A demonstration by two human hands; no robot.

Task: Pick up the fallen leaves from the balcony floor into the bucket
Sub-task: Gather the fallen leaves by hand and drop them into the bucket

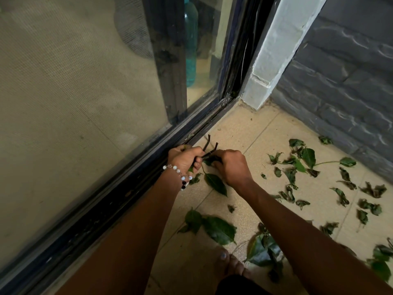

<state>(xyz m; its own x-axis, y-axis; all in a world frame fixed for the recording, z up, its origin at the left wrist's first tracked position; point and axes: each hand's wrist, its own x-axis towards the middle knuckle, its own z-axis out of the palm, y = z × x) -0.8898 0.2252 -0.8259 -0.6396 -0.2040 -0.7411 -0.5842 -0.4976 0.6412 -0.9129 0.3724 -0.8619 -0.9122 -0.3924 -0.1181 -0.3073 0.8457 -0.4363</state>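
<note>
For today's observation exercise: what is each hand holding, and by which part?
The left hand grips dark twigs by their lower stems. The right hand pinches a leafy sprig near its stem end.

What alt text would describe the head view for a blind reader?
Near a sliding door track, the left hand grips dark twigs while the right hand pinches a leaf. Green leaves lie scattered over the tiled floor.
</note>
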